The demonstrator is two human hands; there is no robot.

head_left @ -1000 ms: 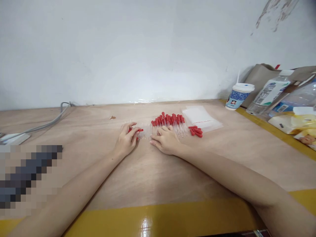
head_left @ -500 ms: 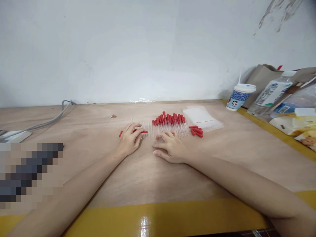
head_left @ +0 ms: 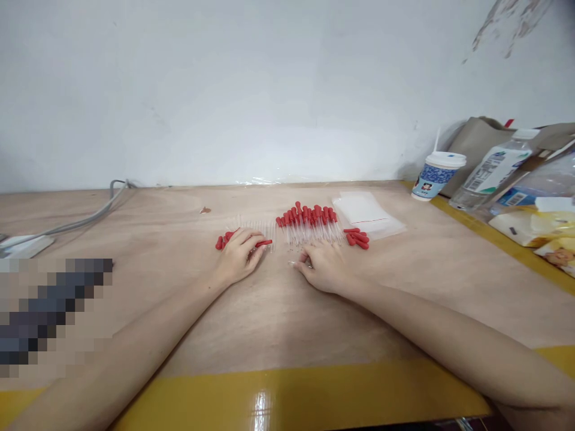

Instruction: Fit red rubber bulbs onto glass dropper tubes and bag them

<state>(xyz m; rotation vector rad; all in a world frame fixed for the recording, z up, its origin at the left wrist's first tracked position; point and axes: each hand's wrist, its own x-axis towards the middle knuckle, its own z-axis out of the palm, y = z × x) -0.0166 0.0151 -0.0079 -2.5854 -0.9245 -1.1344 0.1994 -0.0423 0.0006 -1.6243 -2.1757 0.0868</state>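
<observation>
- Finished, as far as I'd judge from here: the cluster of red-capped droppers [head_left: 309, 216] lying fanned together on the counter [head_left: 251, 335], a good many of them.
- Left to do, it seems: the row of bare clear tubes [head_left: 272, 233] just left of the cluster, partly behind the left hand [head_left: 240, 254], so I can't count them.
- Loose red caps also wait: one small heap [head_left: 358, 238] just right of the cluster, another batch [head_left: 220, 242] farther to its left, partly covered by that same hand.
- The left grip pinches a single red cap [head_left: 264, 243] between thumb and finger, left of the cluster and on its near side.
- The right hand [head_left: 326, 269], just nearer than the cluster, has thumb and finger closed on what looks like a clear tube [head_left: 293, 263].
- I'd call that pair unjoined, and the whole job past its start but unfinished.
</observation>
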